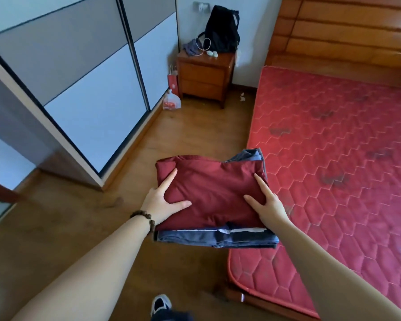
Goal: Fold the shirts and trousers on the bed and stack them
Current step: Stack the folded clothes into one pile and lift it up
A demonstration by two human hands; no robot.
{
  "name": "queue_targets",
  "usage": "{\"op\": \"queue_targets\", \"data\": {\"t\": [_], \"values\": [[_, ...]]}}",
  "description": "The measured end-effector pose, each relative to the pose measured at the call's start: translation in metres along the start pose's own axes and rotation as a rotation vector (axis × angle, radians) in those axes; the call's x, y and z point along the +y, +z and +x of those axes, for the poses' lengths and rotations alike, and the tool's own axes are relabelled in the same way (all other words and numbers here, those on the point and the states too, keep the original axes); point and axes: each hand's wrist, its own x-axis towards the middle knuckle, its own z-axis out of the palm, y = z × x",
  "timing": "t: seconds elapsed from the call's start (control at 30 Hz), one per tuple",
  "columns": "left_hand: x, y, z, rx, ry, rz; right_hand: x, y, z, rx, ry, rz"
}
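— What have you got in your hands?

— You are holding a stack of folded clothes (214, 198) between both hands, out over the wooden floor (171, 137) just beside the near corner of the bed (338, 144). The top piece is a dark red folded garment (213, 191); under it lie blue folded pieces (218, 238), with a thin white edge showing between them at the near side.

— And the grip on each side?

— Your left hand (161, 201) is grasping the stack's left edge: thumb on top of the red cloth, index finger stretched along it, the rest hidden underneath. Your right hand (267, 205) is grasping the right edge the same way, thumb and one finger lying on the red cloth. A beaded bracelet (144, 220) sits on your left wrist.

— Is the stack resting on the mattress?

— Its right edge overlaps the red quilted mattress's border in the view; you cannot tell whether it touches.

— What else is around?

— A wooden nightstand (205, 77) stands by the wall with a black backpack (222, 28) on it, a sliding-door wardrobe (83, 72) on your left, and a wooden headboard (343, 31) beyond the mattress.
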Motion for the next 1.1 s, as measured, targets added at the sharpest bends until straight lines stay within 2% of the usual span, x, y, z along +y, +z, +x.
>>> {"op": "queue_targets", "data": {"t": [0.2,0.4,0.57,0.87,1.1], "values": [[-0.020,-0.066,0.084,-0.043,0.056,0.045,-0.055,0.046,0.051,0.047,0.041,0.013],[-0.015,-0.081,0.179,-0.115,0.107,0.062,-0.072,0.055,0.119,0.122,0.096,0.006],[0.001,-0.078,0.284,-0.138,0.132,0.075,-0.072,0.053,0.217,0.143,0.140,0.018],[0.109,-0.064,0.523,-0.166,0.178,0.099,-0.087,-0.019,0.443,0.238,0.186,0.017],[0.171,-0.063,0.660,-0.212,0.208,0.115,-0.102,-0.063,0.566,0.283,0.214,0.027]]}}
